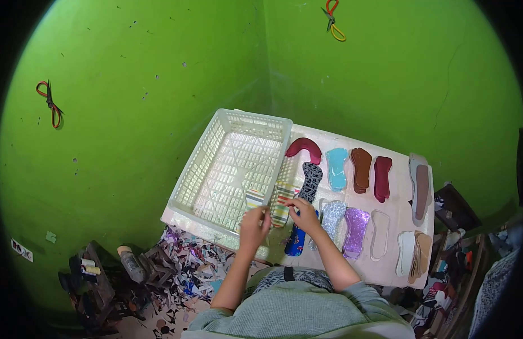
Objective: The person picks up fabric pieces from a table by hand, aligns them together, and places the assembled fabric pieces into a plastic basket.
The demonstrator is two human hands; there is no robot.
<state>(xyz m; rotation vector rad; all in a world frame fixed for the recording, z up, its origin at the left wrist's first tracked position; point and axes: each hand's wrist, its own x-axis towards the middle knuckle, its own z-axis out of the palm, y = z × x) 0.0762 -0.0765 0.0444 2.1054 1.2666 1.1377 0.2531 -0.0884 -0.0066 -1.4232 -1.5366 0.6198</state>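
Observation:
My left hand (253, 229) is closed, fingers pinched, on a striped sole-shaped piece (253, 199) that stands up over the near right rim of the white plastic basket (185, 208). Beside it, my right hand (304, 216) is bent with thumb and forefinger apart, close to the edge of a striped stack of sole-shaped pieces (281, 210). Whether its fingertips touch that stack is hard to tell. Just right of the stack lie a black-and-white patterned piece (311, 179) and a blue printed piece (295, 242), the latter partly hidden by my right hand.
On the table (360, 271) lie maroon (304, 148), light blue (337, 169), brown (361, 169), silver glitter (332, 217) and purple glitter pieces (356, 231). Scraps (188, 271) cover the floor at left. Scissors (49, 104) hang on the green wall.

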